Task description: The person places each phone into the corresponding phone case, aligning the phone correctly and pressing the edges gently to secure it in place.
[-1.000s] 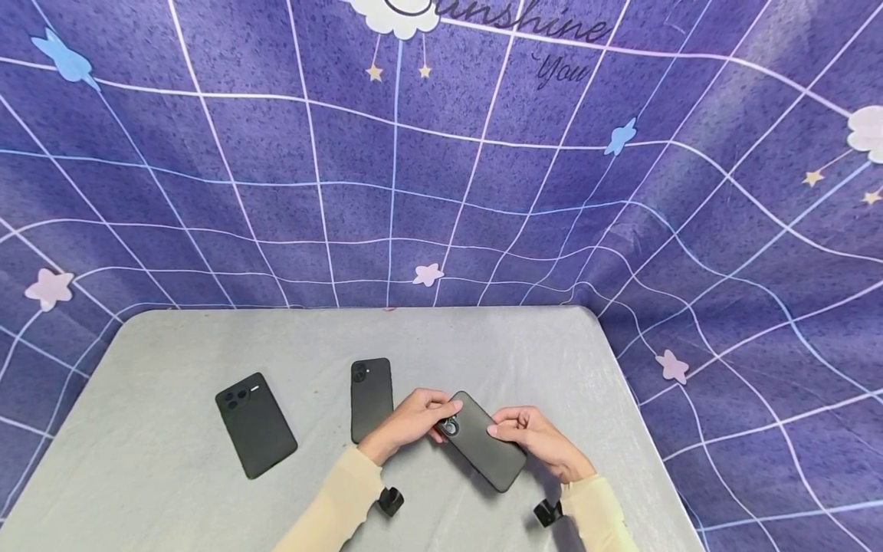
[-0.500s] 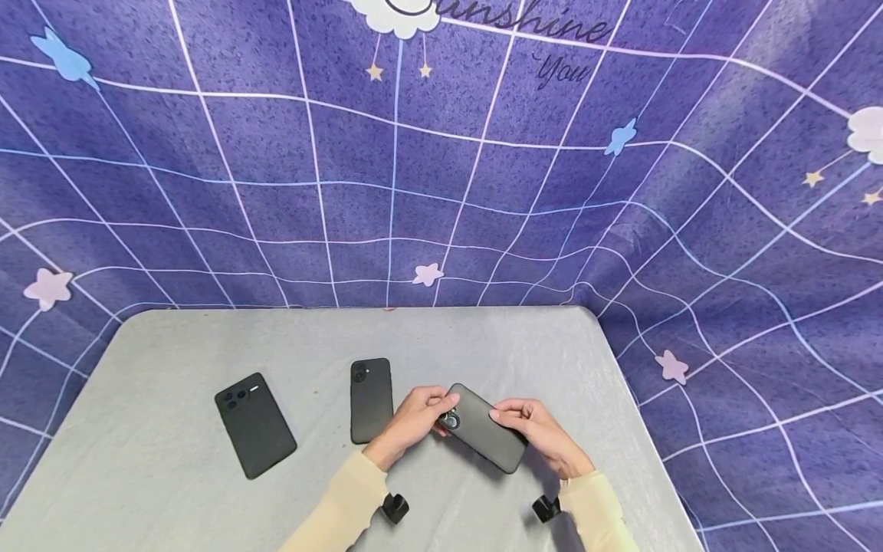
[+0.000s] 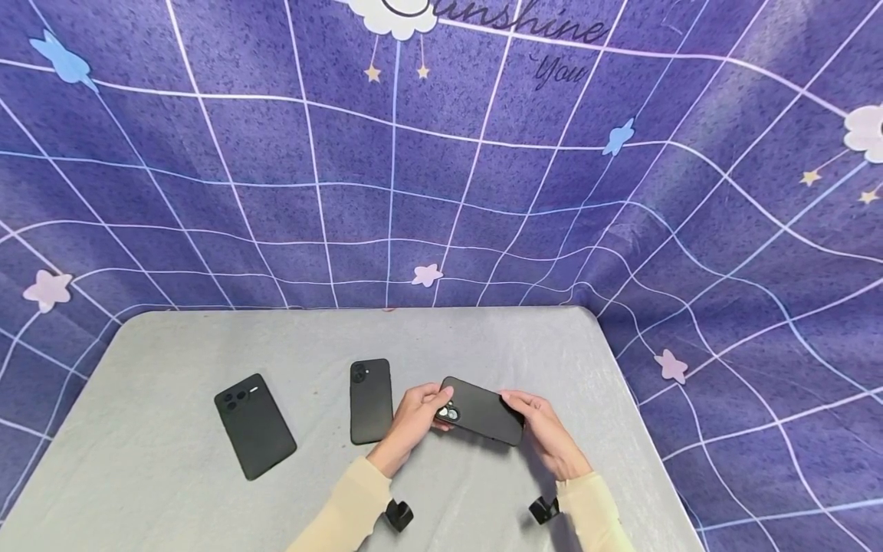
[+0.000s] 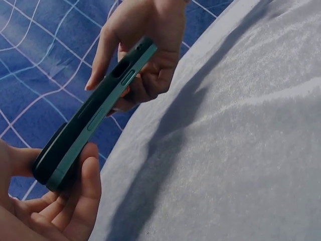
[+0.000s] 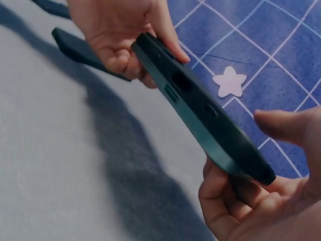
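In the head view, a dark phone case (image 3: 483, 412) lies over the back of a phone, tilted above the table. My left hand (image 3: 407, 420) pinches the camera end, thumb on top and fingers beneath. At the other end my right hand (image 3: 549, 438) holds the phone. The right wrist view has that hand's thumb (image 5: 281, 125) lifted off the case, its fingers curled under the edge. Along the side in the left wrist view, the phone's teal edge (image 4: 75, 150) shows beneath the case, whose side slots stand above the phone's buttons. The phone's screen is hidden.
Left of my hands, a black phone-shaped piece (image 3: 371, 402) with a round camera area lies on the grey cloth-covered table (image 3: 172, 491). Farther left lies a larger black one (image 3: 256, 427). A purple patterned curtain (image 3: 345, 153) hangs behind and at the sides.
The phone and case have turned from steeply slanted to nearly level and risen slightly in the head view. The right hand has shifted toward the far end; the left still pinches the camera end.
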A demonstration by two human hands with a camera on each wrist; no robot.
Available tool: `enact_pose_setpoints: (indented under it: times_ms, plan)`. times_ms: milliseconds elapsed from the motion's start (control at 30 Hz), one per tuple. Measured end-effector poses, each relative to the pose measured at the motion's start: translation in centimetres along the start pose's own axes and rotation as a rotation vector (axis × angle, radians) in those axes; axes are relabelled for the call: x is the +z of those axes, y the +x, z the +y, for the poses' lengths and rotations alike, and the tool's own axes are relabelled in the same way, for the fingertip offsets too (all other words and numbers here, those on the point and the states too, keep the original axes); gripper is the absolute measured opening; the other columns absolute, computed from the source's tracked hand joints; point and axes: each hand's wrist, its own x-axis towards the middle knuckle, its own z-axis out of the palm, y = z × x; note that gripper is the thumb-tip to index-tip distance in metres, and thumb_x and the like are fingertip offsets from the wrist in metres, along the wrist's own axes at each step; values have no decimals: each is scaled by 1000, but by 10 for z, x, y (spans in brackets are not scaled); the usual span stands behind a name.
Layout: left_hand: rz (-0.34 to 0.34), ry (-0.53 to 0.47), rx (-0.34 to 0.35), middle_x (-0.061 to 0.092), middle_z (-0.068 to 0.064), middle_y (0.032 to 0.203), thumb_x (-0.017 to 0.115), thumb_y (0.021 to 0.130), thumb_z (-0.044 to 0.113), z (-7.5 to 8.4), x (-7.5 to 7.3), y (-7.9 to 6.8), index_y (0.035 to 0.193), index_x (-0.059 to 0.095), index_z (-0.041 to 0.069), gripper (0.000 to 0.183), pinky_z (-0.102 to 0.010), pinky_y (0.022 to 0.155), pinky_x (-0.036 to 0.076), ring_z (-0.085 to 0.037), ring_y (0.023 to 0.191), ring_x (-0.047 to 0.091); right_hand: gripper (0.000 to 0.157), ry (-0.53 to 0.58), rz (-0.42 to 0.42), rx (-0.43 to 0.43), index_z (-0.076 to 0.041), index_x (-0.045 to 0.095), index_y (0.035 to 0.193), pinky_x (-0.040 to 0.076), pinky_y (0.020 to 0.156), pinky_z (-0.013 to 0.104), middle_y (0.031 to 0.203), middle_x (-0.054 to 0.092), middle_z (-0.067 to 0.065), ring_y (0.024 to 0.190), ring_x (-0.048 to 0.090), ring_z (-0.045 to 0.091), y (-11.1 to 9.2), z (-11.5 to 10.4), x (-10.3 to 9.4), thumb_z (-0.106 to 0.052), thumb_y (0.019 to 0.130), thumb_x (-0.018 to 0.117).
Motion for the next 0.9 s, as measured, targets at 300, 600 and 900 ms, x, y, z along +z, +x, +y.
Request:
enact_pose_setpoints:
  times_ms: [300,600,900]
  plan:
    - [7,-62,-1,78,-18,98,62,111,21,0,1,0,117,64,-12,33,-47,77,68,-22,75,77,21,159,86,-2,-9,77,107,55,90,25,93,77,-2,86,70,11,2,1,2,-22,111,61]
    - [20,-59,14,78,-19,100,62,111,22,3,2,-3,122,64,-12,36,-48,77,67,-27,78,77,22,141,69,-1,-11,77,104,55,88,25,91,76,-4,85,69,9,3,1,1,-24,111,61]
    - [15,-61,29,78,-20,101,62,111,22,7,2,-5,118,66,-11,34,-44,76,68,-33,83,77,25,105,55,-1,-12,79,101,55,82,24,90,77,-3,81,70,9,-1,-3,-1,-25,112,61]
